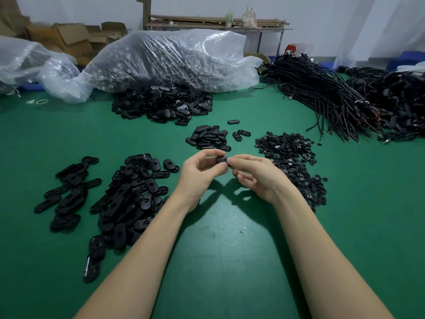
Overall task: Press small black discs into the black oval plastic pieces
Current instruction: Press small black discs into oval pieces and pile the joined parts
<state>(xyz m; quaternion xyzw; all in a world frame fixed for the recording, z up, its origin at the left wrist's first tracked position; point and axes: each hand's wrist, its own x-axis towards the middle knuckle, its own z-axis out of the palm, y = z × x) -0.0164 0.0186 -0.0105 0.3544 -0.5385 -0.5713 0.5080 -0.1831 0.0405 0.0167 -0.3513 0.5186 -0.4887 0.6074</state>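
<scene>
Both hands meet above the middle of the green table (225, 249). My left hand (200, 173) and my right hand (255, 176) pinch one black oval plastic piece (221, 159) between thumbs and fingertips. Whether a disc sits in it is hidden by the fingers. A heap of small black discs (291, 157) lies just right of my right hand. A small heap of oval pieces (208, 137) lies beyond the hands. A wide spread of oval pieces (128, 194) lies to the left of my left arm.
A larger pile of oval pieces (163, 104) lies further back, in front of a clear plastic bag (174, 58) full of parts. Bundles of black cables (333, 97) fill the right rear. Cardboard boxes (69, 38) and a shelf (213, 21) stand by the wall.
</scene>
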